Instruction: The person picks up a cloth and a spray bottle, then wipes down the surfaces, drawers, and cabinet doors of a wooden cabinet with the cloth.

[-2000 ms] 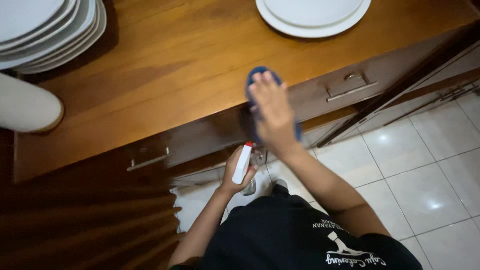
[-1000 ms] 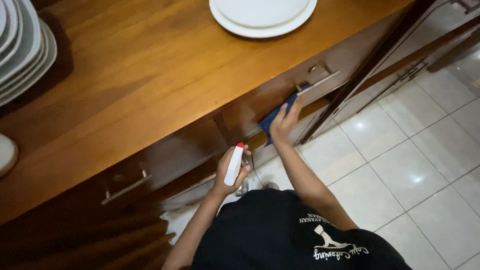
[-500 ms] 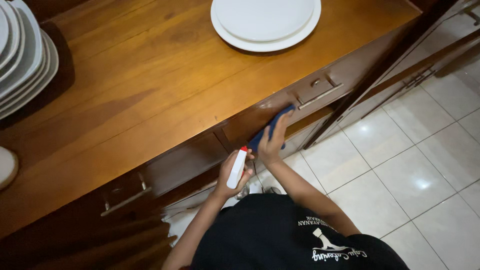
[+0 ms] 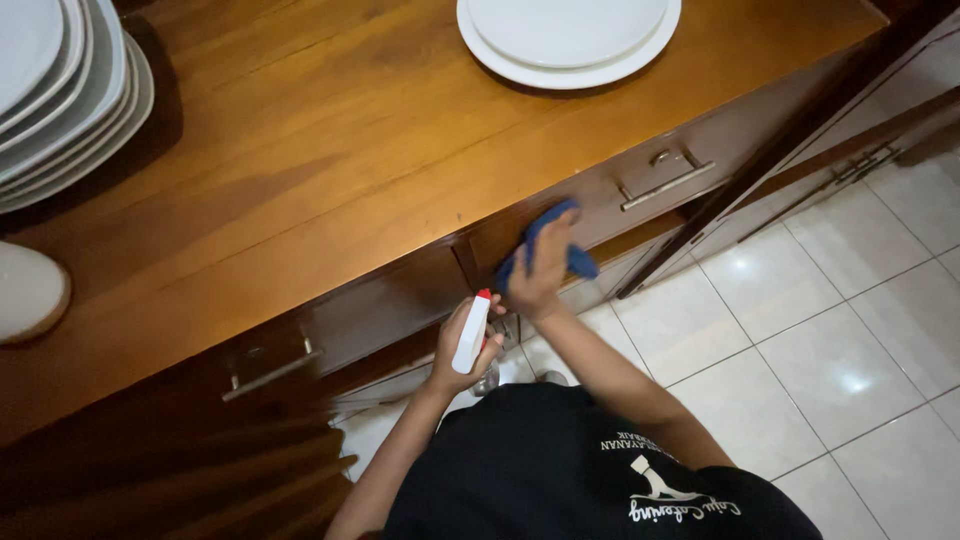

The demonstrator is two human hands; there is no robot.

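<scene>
A: In the head view, what is held, and where?

B: A blue cloth (image 4: 545,245) is pressed by the right hand (image 4: 540,272) against the front of a wooden drawer (image 4: 600,200), just below the edge of the wooden sideboard top (image 4: 330,150). The fingers are closed over the cloth, flat to the wood. A white spray bottle (image 4: 470,335) with a red tip is gripped in the left hand (image 4: 462,350), at about seven o'clock from the cloth, held upright and close to the body.

A: What lies around them?

B: A metal drawer handle (image 4: 665,180) is seen at two o'clock from the cloth, apart from it. A second handle (image 4: 268,372) sits on the drawer at nine o'clock. White plates (image 4: 570,40) rest on top at twelve o'clock; a taller stack of plates (image 4: 60,90) stands at the far left. White floor tiles (image 4: 830,330) are seen at four o'clock.

A: Which step is judged to be in hand?

B: Wiping of the drawer front, it seems. A sideways stroke toward the handle would be called for next, with the cloth kept flat and the bottle held clear of the wood.
</scene>
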